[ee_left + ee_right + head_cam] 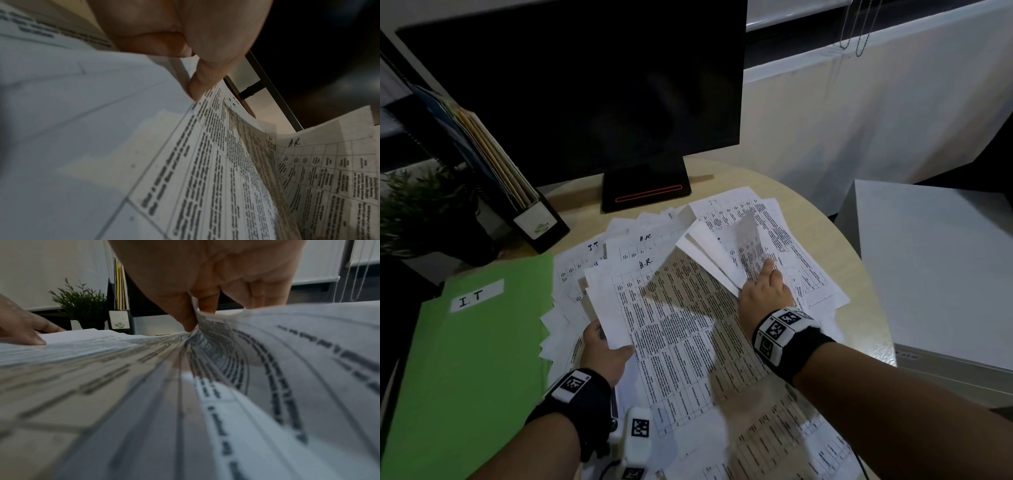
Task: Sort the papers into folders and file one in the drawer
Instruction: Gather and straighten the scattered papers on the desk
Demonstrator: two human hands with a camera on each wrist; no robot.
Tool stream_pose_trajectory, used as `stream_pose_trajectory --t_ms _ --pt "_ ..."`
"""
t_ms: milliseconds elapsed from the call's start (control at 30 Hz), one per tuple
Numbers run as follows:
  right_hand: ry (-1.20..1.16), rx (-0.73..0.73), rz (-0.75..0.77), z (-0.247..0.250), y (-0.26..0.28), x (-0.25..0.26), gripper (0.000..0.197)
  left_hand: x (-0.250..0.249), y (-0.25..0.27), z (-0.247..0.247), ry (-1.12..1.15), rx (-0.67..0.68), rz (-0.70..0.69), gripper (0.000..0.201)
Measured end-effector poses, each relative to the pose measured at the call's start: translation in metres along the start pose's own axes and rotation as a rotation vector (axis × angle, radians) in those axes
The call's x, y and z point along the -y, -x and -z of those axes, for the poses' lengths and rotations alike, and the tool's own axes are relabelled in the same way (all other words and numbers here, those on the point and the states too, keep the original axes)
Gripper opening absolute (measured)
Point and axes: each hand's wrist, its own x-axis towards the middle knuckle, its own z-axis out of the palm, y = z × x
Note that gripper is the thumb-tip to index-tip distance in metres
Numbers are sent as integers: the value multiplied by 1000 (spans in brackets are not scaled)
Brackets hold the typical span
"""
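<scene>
Two hands work one heap of printed papers (688, 325) on the round table (866, 281). Left of the left hand lies the green folder (472, 359) labelled I.T., shut and flat, its edge under the heap's fringe. The left hand (604, 349) pinches the near left corner of a top sheet marked H.R. (645, 263), thumb on top. The right hand (763, 291) grips a few lifted sheets (722, 250), curling them up and away from the heap.

Judging from this, the step is sorting by heading: read each mark before moving a sheet, and peel one at a time so none cling. No H.R. folder shows.

Beyond the left hand stand a plant (417, 209) and a file holder (517, 192); beyond both hands, the monitor (585, 85). Right of the right hand sits a white cabinet (935, 267), perhaps holding the drawer.
</scene>
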Motion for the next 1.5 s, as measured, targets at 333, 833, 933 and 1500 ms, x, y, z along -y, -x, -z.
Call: stream_pose_trajectory --t_ms 333,833,933,1500 --pt "21 -64 -49 4 -2 -8 23 -4 5 -1 6 0 2 73" --pt "-92 127 -198 17 -15 -28 39 -2 2 -2 29 5 15 73" --pt "-87 71 -154 23 -8 -21 31 -1 1 -2 24 0 12 73" --pt "-86 140 -121 10 -8 -10 36 7 -8 0 20 17 39 77"
